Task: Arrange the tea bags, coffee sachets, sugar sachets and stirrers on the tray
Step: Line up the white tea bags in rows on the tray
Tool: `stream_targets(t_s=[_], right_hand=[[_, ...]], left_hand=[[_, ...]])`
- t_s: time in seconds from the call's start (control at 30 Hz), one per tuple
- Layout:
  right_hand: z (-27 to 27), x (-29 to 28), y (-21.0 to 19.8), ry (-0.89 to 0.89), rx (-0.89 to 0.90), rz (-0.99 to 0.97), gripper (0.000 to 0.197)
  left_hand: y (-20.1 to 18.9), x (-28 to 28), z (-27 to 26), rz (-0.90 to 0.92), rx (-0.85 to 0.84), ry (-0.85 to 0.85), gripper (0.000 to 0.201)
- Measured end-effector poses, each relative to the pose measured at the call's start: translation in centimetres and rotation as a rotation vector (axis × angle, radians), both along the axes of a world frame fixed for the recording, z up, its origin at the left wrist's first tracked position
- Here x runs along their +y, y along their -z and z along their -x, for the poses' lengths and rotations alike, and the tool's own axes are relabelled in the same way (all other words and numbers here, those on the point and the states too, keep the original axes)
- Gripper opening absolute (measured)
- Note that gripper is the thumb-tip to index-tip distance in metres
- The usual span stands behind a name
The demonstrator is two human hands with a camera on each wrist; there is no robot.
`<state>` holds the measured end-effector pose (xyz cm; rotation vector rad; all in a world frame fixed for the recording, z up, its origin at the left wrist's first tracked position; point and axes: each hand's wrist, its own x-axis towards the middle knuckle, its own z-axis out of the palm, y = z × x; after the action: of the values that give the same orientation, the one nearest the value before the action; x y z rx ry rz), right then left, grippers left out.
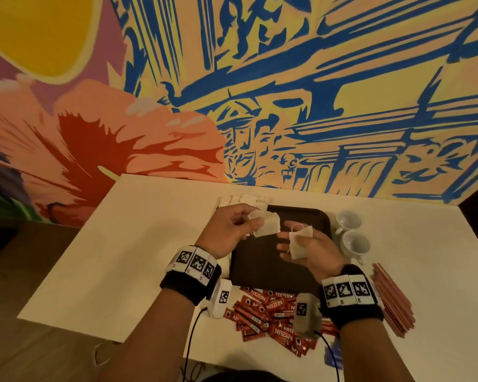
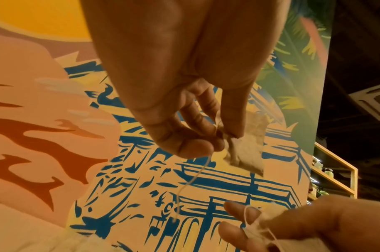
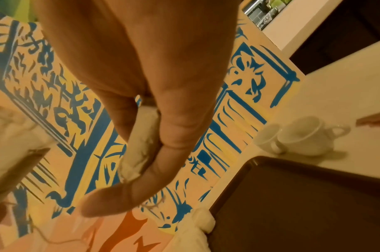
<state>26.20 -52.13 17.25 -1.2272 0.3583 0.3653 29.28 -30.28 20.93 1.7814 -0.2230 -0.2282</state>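
Matt paper tea bags (image 1: pixel 267 224), glossy dark tray (image 1: pixel 260 271)

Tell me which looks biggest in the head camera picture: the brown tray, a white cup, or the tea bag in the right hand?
1. The brown tray looks biggest by far.
2. The white cup nearer the person comes next.
3. The tea bag held in the right hand looks about as big as the cup; held up closer to the camera, so I won't rank those two firmly.

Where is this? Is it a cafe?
Probably a cafe or hotel lounge: a painted mural behind the table, two white cups beside a dark tray, and piled coffee sachets.
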Motion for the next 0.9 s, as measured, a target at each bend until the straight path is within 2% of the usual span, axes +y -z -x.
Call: stream_targets(t_s=[0.07, 0.17, 0.2, 0.23, 0.3, 0.43, 0.57, 0.77, 0.9], right_hand=[[0.7, 0.6, -0.5, -0.052, 0.054, -0.082, 0.033], [1.6, 1.7, -1.4, -0.194, 0.147, -0.168, 0.069], [1.8, 1.9, -1.6, -0.231, 0.138, -0.181, 0.074], [1.9, 2.0, -1.8, -0.247, 0.117, -0.2, 0.073], [2.2, 1.8, -2.2, -0.221, 0.078, -0.237, 0.055], [2.6, 0.9, -2.2, -0.125, 0.017, -0.324, 0.039], [2.9, 0.5, -1.8, -0.101, -0.036, -0.308, 0.044], [3.2, 0.2, -1.4, -0.119, -0.058, -0.233, 0.044], [3.4, 0.6, -1.2, -0.163, -0.087, -0.139, 0.041]], left_hand=[[-0.4, -0.3, 1.0, 0.009, -0.055, 0.008, 0.012], [-0.9, -0.9, 2.3, 0.004, -0.122, 0.036, 0.02], [-1.1, -1.1, 2.7, 0.005, -0.123, 0.054, 0.024], [-1.1, -1.1, 3.0, 0.003, -0.128, 0.072, 0.028], [-1.0, -1.1, 3.4, -0.015, -0.154, 0.076, 0.035], [-0.9, -0.5, 4.2, 0.036, -0.134, -0.029, 0.029], [-0.6, 0.1, 4.9, 0.07, -0.077, -0.107, 0.02], [0.8, 2.5, 5.2, -0.066, -0.035, -0.248, 0.014], [0.2, 2.7, 5.4, -0.051, 0.075, -0.218, 0.022]])
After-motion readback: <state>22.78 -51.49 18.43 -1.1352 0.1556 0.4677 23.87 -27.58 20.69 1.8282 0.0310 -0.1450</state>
